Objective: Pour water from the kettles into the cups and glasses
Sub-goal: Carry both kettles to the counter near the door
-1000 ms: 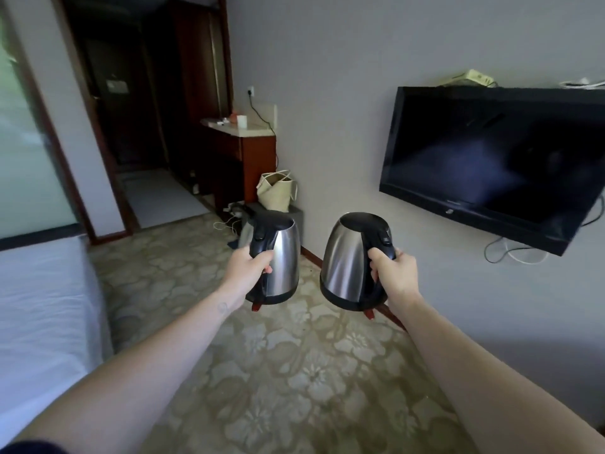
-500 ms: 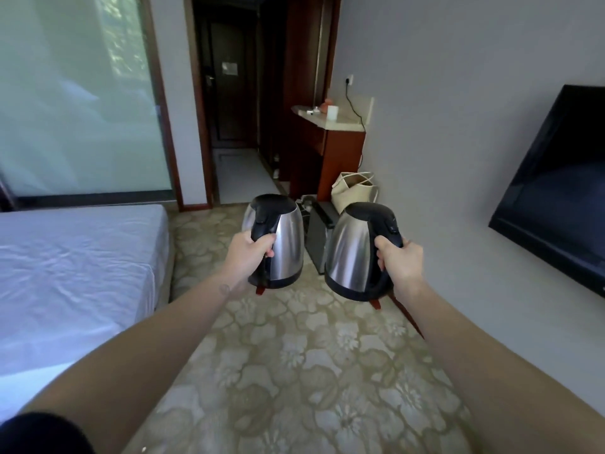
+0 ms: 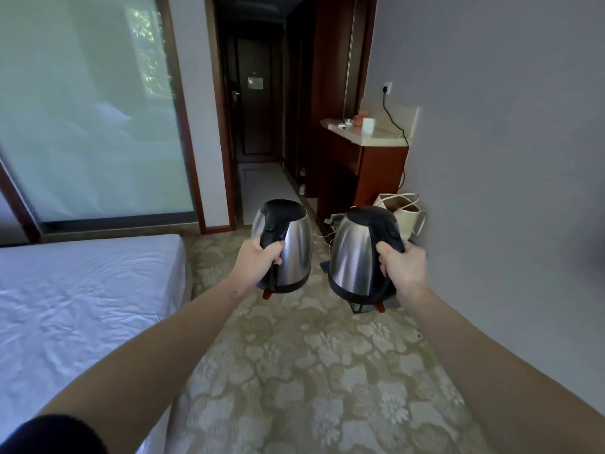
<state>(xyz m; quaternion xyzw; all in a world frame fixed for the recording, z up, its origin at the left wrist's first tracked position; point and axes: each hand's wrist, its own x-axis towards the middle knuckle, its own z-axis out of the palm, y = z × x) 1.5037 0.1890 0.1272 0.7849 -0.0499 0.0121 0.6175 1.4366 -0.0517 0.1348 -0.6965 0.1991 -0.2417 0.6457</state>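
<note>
I carry two steel kettles with black lids and handles, held out in front of me above the carpet. My left hand (image 3: 258, 265) grips the handle of the left kettle (image 3: 296, 249). My right hand (image 3: 404, 267) grips the handle of the right kettle (image 3: 352, 253). Both kettles are upright, side by side and apart, lids closed. A white cup (image 3: 368, 125) stands on the far counter (image 3: 376, 139) by the wall. I see no other cups or glasses.
A bed (image 3: 78, 306) with a white sheet fills the left. A patterned carpet (image 3: 294, 371) runs ahead to a dark hallway (image 3: 258, 119). A white bag (image 3: 401, 213) and cables lie on the floor under the counter. The grey wall (image 3: 507, 158) is on the right.
My view has swung left: the television has left the frame, and the hallway, glass partition and bed have come into view. Both kettles stay in my hands, held at about the same height.
</note>
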